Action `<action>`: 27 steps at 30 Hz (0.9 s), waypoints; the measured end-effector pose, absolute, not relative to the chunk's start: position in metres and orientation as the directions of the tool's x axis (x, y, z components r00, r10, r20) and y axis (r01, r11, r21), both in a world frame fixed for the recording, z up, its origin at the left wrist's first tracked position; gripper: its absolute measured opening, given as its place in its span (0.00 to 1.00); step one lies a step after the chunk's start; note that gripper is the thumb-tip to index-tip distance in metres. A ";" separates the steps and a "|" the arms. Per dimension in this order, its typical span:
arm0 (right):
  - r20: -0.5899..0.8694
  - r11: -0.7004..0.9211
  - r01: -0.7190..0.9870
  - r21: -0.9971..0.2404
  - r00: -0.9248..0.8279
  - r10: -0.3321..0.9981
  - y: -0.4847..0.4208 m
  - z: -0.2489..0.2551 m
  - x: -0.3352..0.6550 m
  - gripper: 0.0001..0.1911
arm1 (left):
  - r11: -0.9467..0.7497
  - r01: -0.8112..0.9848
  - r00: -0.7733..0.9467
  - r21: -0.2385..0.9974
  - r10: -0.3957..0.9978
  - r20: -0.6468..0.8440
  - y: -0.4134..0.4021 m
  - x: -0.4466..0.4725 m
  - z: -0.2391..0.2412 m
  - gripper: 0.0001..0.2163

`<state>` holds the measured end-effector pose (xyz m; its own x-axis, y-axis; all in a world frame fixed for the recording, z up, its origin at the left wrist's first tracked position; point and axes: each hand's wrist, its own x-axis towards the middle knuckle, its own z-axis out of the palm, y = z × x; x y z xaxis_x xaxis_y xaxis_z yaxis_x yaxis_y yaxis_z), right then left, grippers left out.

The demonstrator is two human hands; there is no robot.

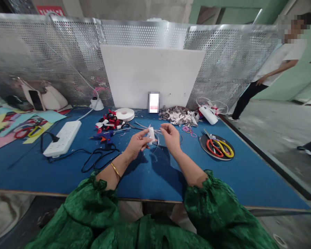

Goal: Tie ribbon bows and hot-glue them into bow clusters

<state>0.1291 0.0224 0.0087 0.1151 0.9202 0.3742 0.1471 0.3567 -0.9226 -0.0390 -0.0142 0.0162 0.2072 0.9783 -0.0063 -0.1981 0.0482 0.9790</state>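
Note:
Over the middle of the table, my left hand (138,142) pinches a folded piece of white ribbon (151,135) between thumb and fingers. My right hand (171,137) is just to its right, with thumb and fingertips closed together. A thin pale strip of ribbon (157,130) runs from the white piece toward those right fingertips, and they seem to grip its end. Below the white piece curls a narrow grey ribbon (158,143). Other thin strips lie on the table behind both hands.
To the left are a blue glue gun (105,136), red, black and white bows (110,121), a ribbon roll (124,114) and a power strip (62,138). Rightward lie grey bows (180,116), hair ties (188,130) and scissors (219,148) on a black disc. A phone (153,102) stands behind.

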 end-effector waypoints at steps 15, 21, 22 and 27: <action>0.621 0.564 0.586 -0.582 -0.128 0.773 0.021 0.016 0.142 0.15 | 0.020 -0.165 0.294 0.986 0.955 0.030 -0.017 -0.036 0.016 0.31; 0.566 0.501 0.478 -0.722 -0.009 0.824 0.012 0.026 0.145 0.17 | 0.024 -0.226 0.173 0.974 0.985 0.016 -0.016 -0.039 0.018 0.32; 0.524 0.467 0.441 -0.766 0.007 0.852 0.013 0.025 0.144 0.17 | 0.020 -0.225 0.192 0.974 0.981 0.025 -0.017 -0.039 0.018 0.31; 0.272 0.285 0.064 -0.956 -0.157 0.949 0.018 0.017 0.132 0.15 | -0.004 -0.189 0.308 0.982 0.949 0.063 -0.019 -0.040 0.018 0.31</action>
<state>0.1320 0.0180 0.0170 -0.1575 0.9493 0.2722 0.0640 0.2849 -0.9564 -0.0399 -0.0191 0.0179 0.3081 0.9493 0.0629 -0.1889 -0.0038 0.9820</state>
